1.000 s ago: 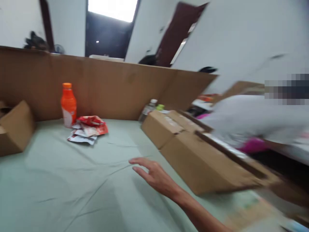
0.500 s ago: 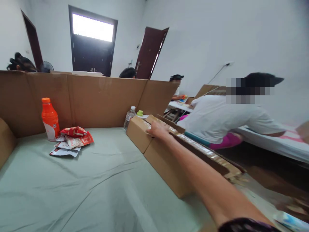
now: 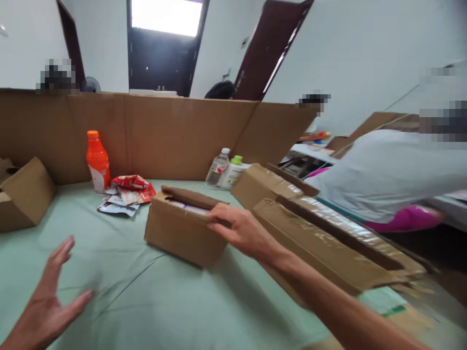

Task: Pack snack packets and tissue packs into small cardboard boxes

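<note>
A small cardboard box (image 3: 184, 236) is tilted over the pale green cloth, its top partly open with something white and purple showing inside. My right hand (image 3: 237, 226) grips the box by its right upper edge, fingers over the rim. At the lower left, my left hand (image 3: 51, 296) is raised above the cloth with thumb and fingers spread, holding nothing. To the right of the small box lies a long cardboard box (image 3: 321, 243) with an open slot along its top, under my right forearm.
An orange bottle (image 3: 98, 163) and several snack packets (image 3: 127, 194) stand near the cardboard wall (image 3: 189, 136). A clear bottle (image 3: 218, 167) and a white bottle with green cap (image 3: 233, 172) are behind the boxes. Another box (image 3: 27, 199) sits at left. A co-worker (image 3: 394, 170) leans at right.
My right hand has brought the small box leftward from beside the long box, over the cloth. My left hand has come into view, and the camera has turned.
</note>
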Tool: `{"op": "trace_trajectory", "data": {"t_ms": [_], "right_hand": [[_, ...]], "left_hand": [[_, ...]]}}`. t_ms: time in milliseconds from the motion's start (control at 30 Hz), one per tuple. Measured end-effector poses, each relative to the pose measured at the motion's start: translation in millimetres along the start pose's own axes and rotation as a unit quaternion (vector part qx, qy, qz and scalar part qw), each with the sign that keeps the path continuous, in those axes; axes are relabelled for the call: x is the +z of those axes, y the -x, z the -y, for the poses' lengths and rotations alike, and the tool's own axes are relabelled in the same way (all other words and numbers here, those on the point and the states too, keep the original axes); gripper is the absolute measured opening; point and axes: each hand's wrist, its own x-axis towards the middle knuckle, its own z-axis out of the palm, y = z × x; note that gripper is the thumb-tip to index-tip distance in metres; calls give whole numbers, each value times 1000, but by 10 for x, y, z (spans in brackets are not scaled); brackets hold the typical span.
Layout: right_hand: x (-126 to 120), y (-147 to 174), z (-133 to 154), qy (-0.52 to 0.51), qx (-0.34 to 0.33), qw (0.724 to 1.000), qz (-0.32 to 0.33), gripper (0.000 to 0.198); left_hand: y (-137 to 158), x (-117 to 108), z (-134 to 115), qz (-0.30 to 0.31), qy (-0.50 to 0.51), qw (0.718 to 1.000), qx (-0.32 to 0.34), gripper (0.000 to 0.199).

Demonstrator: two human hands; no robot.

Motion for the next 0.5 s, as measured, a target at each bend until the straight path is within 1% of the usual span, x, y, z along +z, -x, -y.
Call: {"op": "trace_trajectory", "data": {"t_ms": [67, 100, 133, 200, 233, 300, 333, 433, 500], "right_hand": [[27, 315, 389, -58, -140, 988, 9, 23], [21, 459, 562, -79, -192, 978, 17, 26], [1, 584, 708, -95, -223, 970, 30, 31], [-66, 763, 895, -117, -231, 961, 93, 33], [-103, 814, 933, -134, -225, 956, 132, 30], [-158, 853, 922, -177, -206, 942, 197, 25], [-171, 851, 894, -193, -189, 938, 216, 28], [-149, 787, 830, -195, -142, 944, 224, 39], [-95, 704, 840, -153, -144, 949, 233, 43]], "left_hand": [[47, 111, -152, 51, 74, 996, 15, 98], [73, 143, -221, 85, 114, 990, 24, 108], [103, 158, -279, 121, 155, 980, 31, 118], [183, 150, -353, 185, 237, 953, 29, 130], [231, 135, -371, 201, 268, 942, 22, 130], [329, 102, -379, 212, 303, 929, 6, 126], [374, 91, -375, 214, 307, 927, 2, 125], [465, 84, -344, 218, 305, 927, -2, 130], [492, 96, -318, 217, 300, 929, -7, 133]]}}
